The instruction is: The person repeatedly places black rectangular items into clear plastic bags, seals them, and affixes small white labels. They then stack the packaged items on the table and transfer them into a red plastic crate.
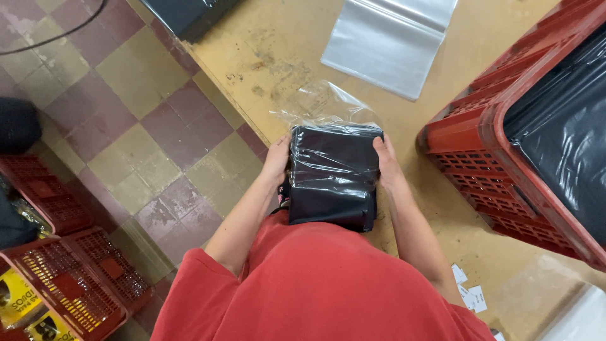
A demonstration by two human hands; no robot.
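A folded black garment (332, 173) sits partly inside a clear plastic bag (322, 106), held against my red shirt at the edge of the wooden table (278, 44). My left hand (276, 160) grips the bundle's left side. My right hand (387, 165) grips its right side. The bag's open end lies crumpled on the table beyond the garment.
A flat clear plastic bag (388, 41) lies further out on the table. A red crate (505, 132) lined with black plastic stands at the right. Small white tags (468, 292) lie near the table edge. Red crates (69, 278) rest on the tiled floor at left.
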